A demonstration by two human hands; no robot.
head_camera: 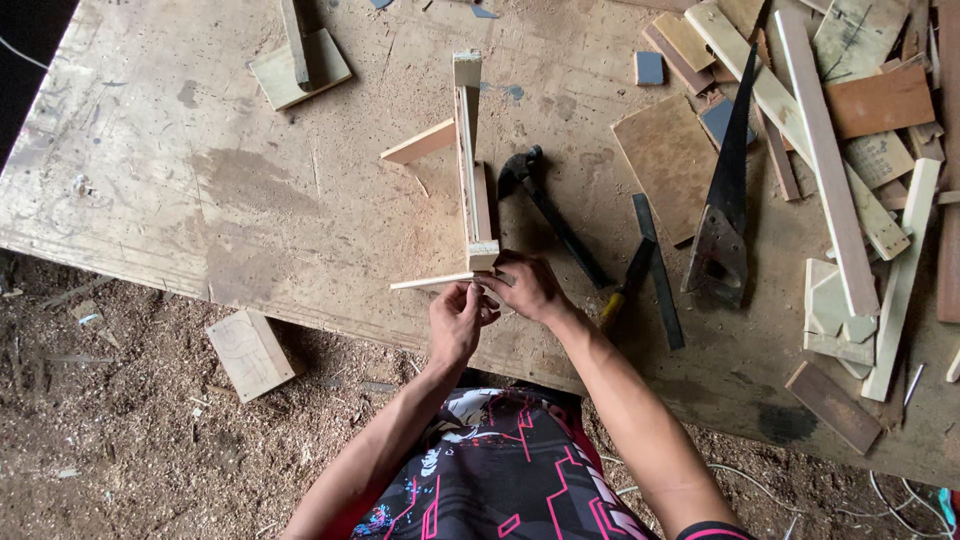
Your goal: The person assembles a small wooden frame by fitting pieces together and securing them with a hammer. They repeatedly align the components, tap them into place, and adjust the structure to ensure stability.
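Note:
A small frame of pale wooden strips [470, 160] stands on the worn plywood workbench [200, 170], one strip jutting left from its middle. At its near end a thin strip [432, 283] sticks out to the left. My left hand [456, 320] pinches that thin strip from below. My right hand [527, 287] grips the frame's near end block. Both hands touch at the frame's near corner.
A claw hammer [545, 205] lies just right of the frame, then a dark flat bar [658, 270] and a handsaw [725, 200]. A pile of wood offcuts [850, 170] covers the bench's right side. A wooden block [300, 65] sits far left. Sawdust ground holds a plywood square [250, 352].

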